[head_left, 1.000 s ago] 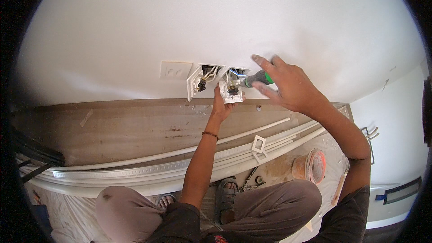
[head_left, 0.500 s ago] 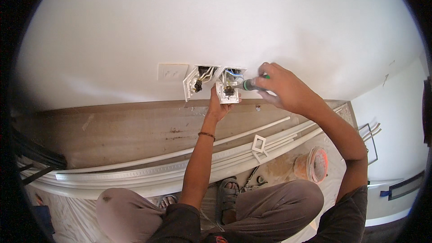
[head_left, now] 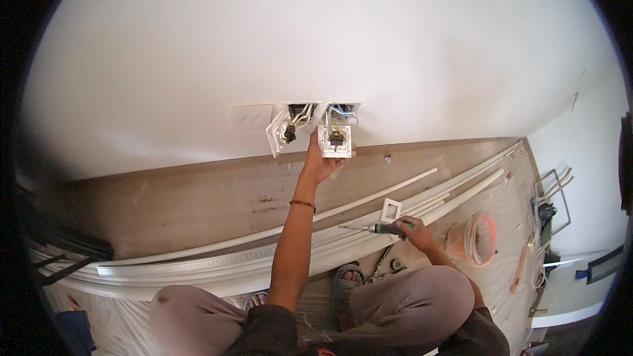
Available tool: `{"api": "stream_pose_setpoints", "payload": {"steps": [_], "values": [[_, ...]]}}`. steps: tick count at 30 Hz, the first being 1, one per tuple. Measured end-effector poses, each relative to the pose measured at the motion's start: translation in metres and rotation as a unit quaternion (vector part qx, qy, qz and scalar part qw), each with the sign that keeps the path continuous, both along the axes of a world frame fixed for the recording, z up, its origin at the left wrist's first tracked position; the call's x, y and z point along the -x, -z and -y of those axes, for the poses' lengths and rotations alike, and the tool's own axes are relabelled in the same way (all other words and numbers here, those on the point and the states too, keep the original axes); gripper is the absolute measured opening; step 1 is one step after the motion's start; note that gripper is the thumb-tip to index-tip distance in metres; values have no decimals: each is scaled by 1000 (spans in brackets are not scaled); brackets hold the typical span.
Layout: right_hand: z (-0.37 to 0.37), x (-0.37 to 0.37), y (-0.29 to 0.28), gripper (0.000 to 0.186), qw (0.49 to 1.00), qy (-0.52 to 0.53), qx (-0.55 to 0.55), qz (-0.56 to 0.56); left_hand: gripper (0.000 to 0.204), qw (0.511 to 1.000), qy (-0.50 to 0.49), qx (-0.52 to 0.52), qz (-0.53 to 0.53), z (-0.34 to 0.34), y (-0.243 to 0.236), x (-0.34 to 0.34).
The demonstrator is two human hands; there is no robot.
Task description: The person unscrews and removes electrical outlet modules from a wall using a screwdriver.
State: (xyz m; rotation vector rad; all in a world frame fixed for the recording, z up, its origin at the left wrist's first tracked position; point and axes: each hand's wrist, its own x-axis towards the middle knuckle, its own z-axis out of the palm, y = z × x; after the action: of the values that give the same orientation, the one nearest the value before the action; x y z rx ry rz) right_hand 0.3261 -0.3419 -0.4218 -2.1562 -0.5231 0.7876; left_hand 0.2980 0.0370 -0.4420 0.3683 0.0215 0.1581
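Observation:
My left hand [head_left: 320, 159] grips a white wall socket [head_left: 335, 142] from below, its back with dark terminals turned up toward me. Wires run from it to an open wall box [head_left: 343, 111], where a blue one shows. Beside it on the left, a second white socket [head_left: 279, 130] hangs by its wires from another opening, back outward. My right hand [head_left: 413, 231] is lowered, closed around a screwdriver [head_left: 384, 228] with a dark and green handle. Its thin shaft points left, over the pipes and away from the socket.
A white wall plate [head_left: 252, 117] is fixed at the left. Below the wall lie long white pipes [head_left: 237, 242] and a white square frame [head_left: 391, 209]. An orange bucket [head_left: 472, 238] stands at the right, near a leaning dark frame [head_left: 560, 201]. Small tools lie near my foot.
My right hand has drawn the screwdriver away from the socket and down to the right, above the pipes. My left hand still holds the socket, with its back turned further toward me.

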Motion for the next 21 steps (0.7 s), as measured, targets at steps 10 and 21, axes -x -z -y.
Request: {"api": "stream_pose_setpoints", "payload": {"steps": [10,21], "values": [[-39,-96,53,23,920,-229,-32,315,68,993,19,-85,-81,-4,-13,11],[-257,-101,-30,32,919,-110,-328,191,65,986,49,-113,-111,-18,-16,16]]}}
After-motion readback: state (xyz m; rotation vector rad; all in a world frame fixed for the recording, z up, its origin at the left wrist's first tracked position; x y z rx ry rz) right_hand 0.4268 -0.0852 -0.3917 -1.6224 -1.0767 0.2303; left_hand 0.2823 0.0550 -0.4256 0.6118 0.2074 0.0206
